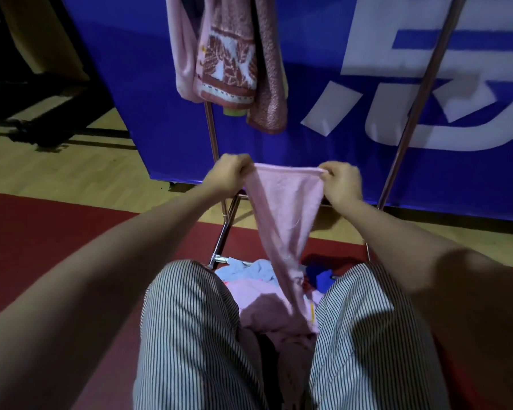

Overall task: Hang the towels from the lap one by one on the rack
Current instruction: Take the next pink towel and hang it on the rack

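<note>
Currently left hand (230, 173) and right hand (342, 180) pinch pink towel (285, 214) top edge; length hangs down to lap; rack (418, 93) ahead, above.

The only writing stands on the blue banner (308, 84), above and to the right of the right hand (342, 182): large white strokes of a character, cut off by the frame edge and crossed by a rack pole (421, 93). Its lower part resembles 心; the whole cannot be read.
</note>
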`<action>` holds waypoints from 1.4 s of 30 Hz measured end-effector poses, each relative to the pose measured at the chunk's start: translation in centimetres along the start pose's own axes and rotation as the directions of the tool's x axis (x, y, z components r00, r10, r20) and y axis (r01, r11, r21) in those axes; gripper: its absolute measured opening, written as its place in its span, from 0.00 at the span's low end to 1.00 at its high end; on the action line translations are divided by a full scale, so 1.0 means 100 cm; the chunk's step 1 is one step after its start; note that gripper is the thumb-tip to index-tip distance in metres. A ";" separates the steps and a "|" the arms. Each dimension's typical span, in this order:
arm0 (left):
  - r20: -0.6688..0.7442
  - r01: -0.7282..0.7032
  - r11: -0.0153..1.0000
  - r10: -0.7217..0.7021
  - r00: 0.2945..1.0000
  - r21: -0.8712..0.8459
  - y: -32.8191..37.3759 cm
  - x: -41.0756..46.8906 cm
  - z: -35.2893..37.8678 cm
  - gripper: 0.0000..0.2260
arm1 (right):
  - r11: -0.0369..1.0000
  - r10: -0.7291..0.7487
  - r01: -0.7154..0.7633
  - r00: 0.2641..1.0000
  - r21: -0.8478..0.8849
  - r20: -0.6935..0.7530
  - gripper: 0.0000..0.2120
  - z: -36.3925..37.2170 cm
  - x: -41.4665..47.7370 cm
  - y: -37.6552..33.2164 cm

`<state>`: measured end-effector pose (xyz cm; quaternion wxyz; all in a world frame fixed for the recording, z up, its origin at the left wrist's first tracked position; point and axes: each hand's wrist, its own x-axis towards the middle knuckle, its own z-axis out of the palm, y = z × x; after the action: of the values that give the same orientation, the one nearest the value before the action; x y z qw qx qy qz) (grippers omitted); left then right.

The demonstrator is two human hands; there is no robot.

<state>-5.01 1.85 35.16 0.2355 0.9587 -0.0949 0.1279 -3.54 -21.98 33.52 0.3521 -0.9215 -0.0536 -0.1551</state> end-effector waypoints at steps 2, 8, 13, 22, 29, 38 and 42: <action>-0.167 -0.049 0.998 0.041 0.985 -0.045 0.023 0.014 -0.029 0.06 | 0.995 0.019 -0.005 0.988 0.096 -0.153 0.10 -0.021 0.008 -0.023; -0.191 -0.149 0.989 0.145 0.971 -0.006 0.045 0.033 -0.062 0.07 | 0.991 0.012 0.014 0.982 0.135 -0.188 0.04 -0.058 0.023 -0.039; -0.413 -0.268 0.957 0.288 0.864 0.107 0.053 0.041 -0.089 0.08 | 0.965 -0.042 0.105 0.967 0.241 -0.250 0.06 -0.078 0.033 -0.058; -0.174 -0.210 0.961 0.241 0.955 0.181 0.043 0.054 -0.111 0.08 | 0.986 -0.099 0.113 0.988 0.120 -0.122 0.02 -0.091 0.039 -0.073; -0.058 0.037 0.997 -0.033 0.998 0.072 0.060 0.052 -0.103 0.09 | 0.976 -0.001 -0.002 1.000 0.218 0.012 0.10 -0.082 0.027 -0.075; 0.068 0.289 0.900 -0.282 0.957 -0.328 0.093 0.029 -0.047 0.13 | 0.948 0.098 -0.169 0.960 0.269 0.261 0.11 -0.044 0.007 -0.103; 0.074 0.249 0.870 -0.240 0.968 -0.426 0.094 0.019 -0.043 0.12 | 0.845 0.193 -0.295 0.946 0.445 0.261 0.05 -0.036 0.003 -0.103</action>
<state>-6.30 -4.56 43.41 0.4555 0.8879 -0.0010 0.0641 -6.30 -16.73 42.65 0.5782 -0.8159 -0.0081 0.0054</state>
